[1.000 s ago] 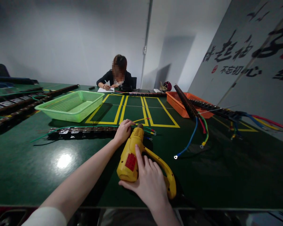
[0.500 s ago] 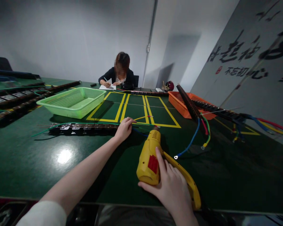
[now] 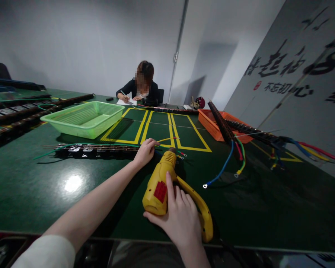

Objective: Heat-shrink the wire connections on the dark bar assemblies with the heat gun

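Observation:
A yellow heat gun point(image 3: 158, 186) with a red label is gripped by my right hand point(image 3: 181, 216), its thumb and forefinger along the body. The nozzle points away from me toward several thin wires point(image 3: 167, 140) with ring terminals point(image 3: 182, 158). My left hand point(image 3: 146, 152) is closed around the wire end of a dark, glossy cable bundle point(image 3: 97, 150) lying on the table. A green wire point(image 3: 72, 145) runs along that bundle. What lies inside my left fingers is mostly hidden.
A green basket point(image 3: 83, 130) stands at the back left, an orange basket point(image 3: 212, 126) at the back right with wired bundles point(image 3: 222, 123) across it. More bundles point(image 3: 25, 123) lie far left. Yellow tape point(image 3: 194, 148) marks the green table point(image 3: 254, 208). A person point(image 3: 145, 85) writes opposite.
My right hand has moved the heat gun to the left, bringing its nozzle closer to my left hand. My left hand keeps its hold on the wires.

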A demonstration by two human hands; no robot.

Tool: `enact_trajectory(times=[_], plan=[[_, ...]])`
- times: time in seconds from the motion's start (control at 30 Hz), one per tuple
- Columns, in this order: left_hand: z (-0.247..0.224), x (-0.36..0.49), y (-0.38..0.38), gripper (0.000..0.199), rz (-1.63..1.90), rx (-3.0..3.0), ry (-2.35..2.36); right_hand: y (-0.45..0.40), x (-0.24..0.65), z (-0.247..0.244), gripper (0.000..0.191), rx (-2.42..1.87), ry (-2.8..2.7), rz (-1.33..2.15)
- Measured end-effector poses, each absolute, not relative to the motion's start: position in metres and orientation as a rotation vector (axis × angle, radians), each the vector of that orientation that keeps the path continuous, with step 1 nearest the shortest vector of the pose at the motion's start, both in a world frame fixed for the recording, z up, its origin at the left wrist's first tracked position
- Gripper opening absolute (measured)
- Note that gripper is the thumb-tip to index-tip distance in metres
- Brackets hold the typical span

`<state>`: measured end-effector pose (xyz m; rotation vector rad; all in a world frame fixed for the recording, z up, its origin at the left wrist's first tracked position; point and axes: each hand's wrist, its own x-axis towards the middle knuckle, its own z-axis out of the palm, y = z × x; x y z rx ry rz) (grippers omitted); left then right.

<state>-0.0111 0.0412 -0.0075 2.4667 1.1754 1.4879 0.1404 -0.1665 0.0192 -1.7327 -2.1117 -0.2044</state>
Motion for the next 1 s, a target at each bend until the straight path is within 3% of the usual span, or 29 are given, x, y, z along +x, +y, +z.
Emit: enact_trajectory(times=[0.37, 1.0], plan=[[-0.006, -0.012, 0.041, 0.031, 1.481, 2.445, 1.196, -0.164, 0.122, 0.025, 0.121, -1.706, -2.143, -0.119], [-0.004, -0.011, 0.037, 0.03, 1.48, 2.446, 1.183, -0.174, 0.186, 0.016, 0.115, -1.735, -2.085, -0.192]])
